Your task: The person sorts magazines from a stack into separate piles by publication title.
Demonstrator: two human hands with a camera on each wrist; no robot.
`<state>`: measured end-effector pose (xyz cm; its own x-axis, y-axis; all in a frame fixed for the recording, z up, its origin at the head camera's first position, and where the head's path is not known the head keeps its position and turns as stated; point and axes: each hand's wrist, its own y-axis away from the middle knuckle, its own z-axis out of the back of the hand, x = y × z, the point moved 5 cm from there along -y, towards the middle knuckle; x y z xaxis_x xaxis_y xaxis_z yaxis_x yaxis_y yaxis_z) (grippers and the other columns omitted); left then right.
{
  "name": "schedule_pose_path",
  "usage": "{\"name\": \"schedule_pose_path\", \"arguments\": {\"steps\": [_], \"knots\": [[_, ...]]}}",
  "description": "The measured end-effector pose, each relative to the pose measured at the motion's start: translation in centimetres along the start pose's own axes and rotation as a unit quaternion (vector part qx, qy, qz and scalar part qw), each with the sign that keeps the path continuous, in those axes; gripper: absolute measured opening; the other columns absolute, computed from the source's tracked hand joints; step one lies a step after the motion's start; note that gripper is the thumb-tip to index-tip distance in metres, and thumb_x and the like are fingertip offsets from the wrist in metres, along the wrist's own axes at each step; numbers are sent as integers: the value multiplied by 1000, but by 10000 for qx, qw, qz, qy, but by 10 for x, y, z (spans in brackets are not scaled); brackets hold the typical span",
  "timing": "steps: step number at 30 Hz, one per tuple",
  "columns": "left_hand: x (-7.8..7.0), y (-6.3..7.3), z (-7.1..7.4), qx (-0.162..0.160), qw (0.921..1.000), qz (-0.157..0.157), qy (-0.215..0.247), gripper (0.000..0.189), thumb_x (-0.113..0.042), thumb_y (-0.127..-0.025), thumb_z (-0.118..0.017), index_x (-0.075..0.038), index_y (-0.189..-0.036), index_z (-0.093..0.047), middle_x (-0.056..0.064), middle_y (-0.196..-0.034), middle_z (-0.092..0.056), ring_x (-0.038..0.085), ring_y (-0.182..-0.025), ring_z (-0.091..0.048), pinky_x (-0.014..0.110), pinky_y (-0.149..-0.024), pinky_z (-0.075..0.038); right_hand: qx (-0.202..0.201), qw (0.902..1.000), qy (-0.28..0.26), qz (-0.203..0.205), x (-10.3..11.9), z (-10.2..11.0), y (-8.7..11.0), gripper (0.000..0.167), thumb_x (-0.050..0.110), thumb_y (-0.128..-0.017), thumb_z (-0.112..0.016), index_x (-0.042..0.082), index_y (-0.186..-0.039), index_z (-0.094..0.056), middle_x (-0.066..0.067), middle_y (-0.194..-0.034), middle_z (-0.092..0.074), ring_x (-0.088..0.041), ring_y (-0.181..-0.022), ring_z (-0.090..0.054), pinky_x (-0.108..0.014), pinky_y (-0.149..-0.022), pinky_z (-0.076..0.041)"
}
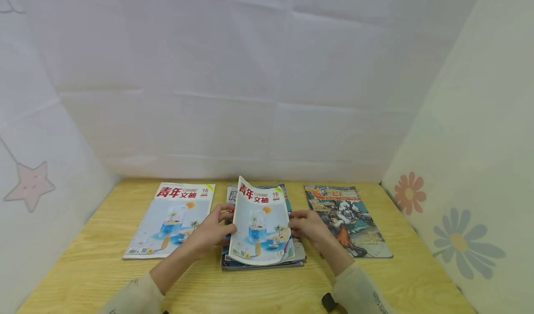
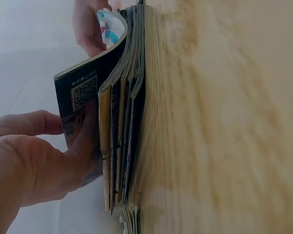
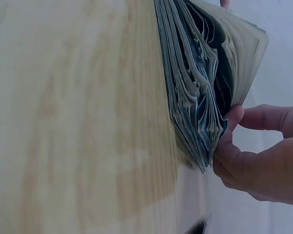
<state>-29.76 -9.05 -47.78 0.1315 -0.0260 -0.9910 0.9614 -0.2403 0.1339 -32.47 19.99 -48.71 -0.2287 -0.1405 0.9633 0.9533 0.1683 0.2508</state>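
Over the middle pile of magazines (image 1: 298, 254), a magazine (image 1: 254, 216) with a white cover, red title and ice-pop picture is partly lifted and bowed. My left hand (image 1: 213, 229) pinches its left edge between thumb and fingers. At the opposite edge, my right hand (image 1: 312, 227) holds it with thumb and fingertips. The left wrist view shows the dark back cover (image 2: 83, 87) standing away from the stacked spines (image 2: 119, 141), my left fingers around it. In the right wrist view, fanned page edges (image 3: 190, 87) of the pile lie beside my right thumb and fingers.
A like magazine (image 1: 143, 230) with the same ice-pop cover lies on the left of the wooden table (image 1: 200, 291). On the right lies a magazine (image 1: 354, 226) with an illustrated figure and orange title. White cloth walls (image 1: 250, 96) surround the table's back and sides.
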Motion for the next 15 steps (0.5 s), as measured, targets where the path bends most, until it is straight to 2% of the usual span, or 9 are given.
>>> {"name": "schedule_pose_path", "arguments": {"steps": [6, 10, 15], "knots": [[1, -3, 3, -31, 9994, -35, 348, 63, 4, -91, -60, -9, -148, -35, 19, -148, -46, 34, -103, -64, 47, -71, -58, 31, 10000, 69, -51, -1, 1, -2, 46, 3, -97, -65, -11, -139, -53, -24, -122, -60, -23, -89, -66, -39, -81, -57], [-4, -2, 7, -48, 9976, -77, 680, 69, 7, -88, -59, -9, -150, -34, 17, -149, -45, 33, -102, -63, 45, -71, -56, -36, 9999, 121, -5, -2, 3, -4, 48, 6, -96, -68, -8, -139, -54, -22, -118, -62, -24, -88, -65, -38, -77, -57], [-12, 0, 10, 27, 9956, -258, 903, 70, 8, -89, -59, -9, -151, -33, 17, -152, -42, 30, -95, -61, 40, -69, -53, 25, 9998, 88, 174, 4, 3, -2, 53, 9, -97, -68, -4, -145, -50, -23, -126, -57, -28, -97, -64, -42, -85, -55]]}}
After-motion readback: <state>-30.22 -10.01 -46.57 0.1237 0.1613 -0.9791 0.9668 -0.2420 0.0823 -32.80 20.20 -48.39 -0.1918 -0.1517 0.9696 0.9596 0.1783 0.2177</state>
